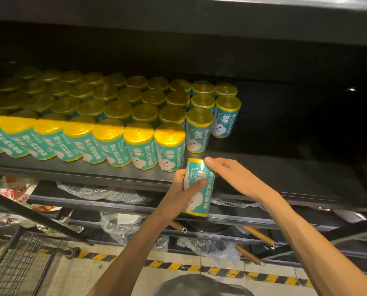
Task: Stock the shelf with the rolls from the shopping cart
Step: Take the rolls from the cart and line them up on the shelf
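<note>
Both hands, left hand (179, 189) wrapped round and right hand (227, 169) pinching the top, hold 1 roll (197, 186) at the shelf (274, 167) front edge; I'd stand it upright beside the front row (105, 142), label out.

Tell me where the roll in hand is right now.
Head view, centre-right: the roll is held by the left hand and right hand, at the shelf's front edge.
</note>
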